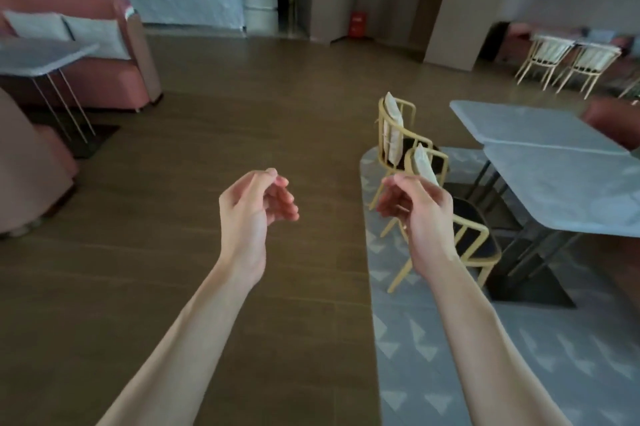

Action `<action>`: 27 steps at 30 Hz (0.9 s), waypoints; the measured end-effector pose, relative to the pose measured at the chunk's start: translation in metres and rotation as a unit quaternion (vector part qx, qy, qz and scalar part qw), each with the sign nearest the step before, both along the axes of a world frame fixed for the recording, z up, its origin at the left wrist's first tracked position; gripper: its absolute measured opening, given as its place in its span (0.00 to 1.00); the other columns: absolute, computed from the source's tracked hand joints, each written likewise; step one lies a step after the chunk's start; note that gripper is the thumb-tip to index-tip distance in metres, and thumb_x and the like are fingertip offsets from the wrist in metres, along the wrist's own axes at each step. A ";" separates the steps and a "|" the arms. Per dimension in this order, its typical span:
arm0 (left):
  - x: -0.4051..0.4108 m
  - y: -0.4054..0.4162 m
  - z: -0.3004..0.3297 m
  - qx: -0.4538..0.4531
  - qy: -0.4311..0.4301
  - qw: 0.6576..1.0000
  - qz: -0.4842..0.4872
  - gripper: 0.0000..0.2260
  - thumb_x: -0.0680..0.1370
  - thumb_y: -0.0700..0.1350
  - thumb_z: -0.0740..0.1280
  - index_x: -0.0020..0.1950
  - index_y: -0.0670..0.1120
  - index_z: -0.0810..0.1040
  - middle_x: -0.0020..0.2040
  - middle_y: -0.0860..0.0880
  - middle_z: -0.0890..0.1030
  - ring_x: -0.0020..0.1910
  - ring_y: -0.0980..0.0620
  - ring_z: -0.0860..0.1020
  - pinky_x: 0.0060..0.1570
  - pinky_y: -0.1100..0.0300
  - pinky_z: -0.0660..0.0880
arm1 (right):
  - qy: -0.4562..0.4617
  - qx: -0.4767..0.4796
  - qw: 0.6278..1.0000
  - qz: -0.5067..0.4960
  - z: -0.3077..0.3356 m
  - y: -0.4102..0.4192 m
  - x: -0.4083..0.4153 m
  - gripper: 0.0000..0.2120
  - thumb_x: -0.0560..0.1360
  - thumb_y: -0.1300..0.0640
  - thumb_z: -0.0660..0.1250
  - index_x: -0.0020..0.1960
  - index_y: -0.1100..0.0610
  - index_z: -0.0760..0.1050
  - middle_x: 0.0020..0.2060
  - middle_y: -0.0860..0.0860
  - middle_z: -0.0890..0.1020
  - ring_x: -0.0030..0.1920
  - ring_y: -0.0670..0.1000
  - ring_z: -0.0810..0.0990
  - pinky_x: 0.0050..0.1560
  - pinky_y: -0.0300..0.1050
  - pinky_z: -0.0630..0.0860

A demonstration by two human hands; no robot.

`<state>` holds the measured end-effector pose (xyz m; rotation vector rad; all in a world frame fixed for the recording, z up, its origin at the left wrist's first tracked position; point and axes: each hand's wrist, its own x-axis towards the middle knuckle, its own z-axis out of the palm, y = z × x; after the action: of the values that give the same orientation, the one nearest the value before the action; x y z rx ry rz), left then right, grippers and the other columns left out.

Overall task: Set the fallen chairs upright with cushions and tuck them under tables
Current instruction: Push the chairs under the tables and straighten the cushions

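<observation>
Wooden floor (214,135), brown planks, across the whole middle ground. Grey patterned rug (433,339) with pale triangles, lower right, under the nearer furniture. Pink sofa (104,79) at upper left, two pale pillows (69,29) against its back. Long counter (166,0) draped in pale cloth along the far wall. Grey desk (568,190) at right on the rug, top made of two slabs butted together, dark pedestal base below. Second grey desk (38,57) on thin legs at left, in front of the sofa. Two yellow-framed chairs (398,135) upright on the rug just beside the right desk, dark seats facing it, neither pushed fully under; pale cushions (393,128) upright against their backrests. Two more chairs (568,62) upright at a far desk, upper right, blurred. Red box (357,23) on the floor by the far pillar. Left hand (254,207) raised over bare floor, fingers loosely curled, thumb near the fingertips, gripping nothing. Right hand (414,214) raised in front of the nearer chair, partly hiding its backrest, fingers loosely curled and empty, apart from the chair frame as far as visible. Both forearms bare, reaching in from the bottom edge.
</observation>
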<state>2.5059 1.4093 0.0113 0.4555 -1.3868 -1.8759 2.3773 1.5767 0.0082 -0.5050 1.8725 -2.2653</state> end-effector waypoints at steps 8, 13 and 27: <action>-0.164 -0.111 0.031 -0.085 0.037 0.995 -0.025 0.11 0.81 0.40 0.63 0.40 0.42 0.80 0.34 0.46 0.79 0.33 0.48 0.79 0.35 0.55 0.79 | 0.094 -0.014 0.995 0.026 0.047 -0.121 -0.148 0.12 0.78 0.57 0.65 0.41 0.59 0.84 0.32 0.53 0.83 0.35 0.51 0.82 0.38 0.42 0.78; -0.310 -0.143 0.060 -0.099 0.073 0.984 -0.125 0.11 0.82 0.39 0.63 0.42 0.44 0.82 0.39 0.48 0.82 0.40 0.49 0.81 0.43 0.54 0.80 | 0.124 -0.037 0.989 -0.074 0.082 -0.160 -0.246 0.12 0.79 0.59 0.66 0.39 0.58 0.83 0.30 0.52 0.82 0.33 0.50 0.82 0.37 0.41 0.77; -0.631 -0.155 0.072 -0.061 0.094 0.928 -0.355 0.09 0.83 0.39 0.62 0.49 0.39 0.82 0.48 0.41 0.84 0.49 0.45 0.82 0.53 0.49 0.79 | 0.128 -0.064 0.953 -0.266 0.103 -0.162 -0.510 0.12 0.77 0.63 0.67 0.36 0.58 0.82 0.30 0.54 0.81 0.33 0.52 0.79 0.36 0.43 0.76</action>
<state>1.8752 1.2538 0.0835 -0.3423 -1.6528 -2.2889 1.8670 1.4145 0.1111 -0.3518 2.2119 -2.7902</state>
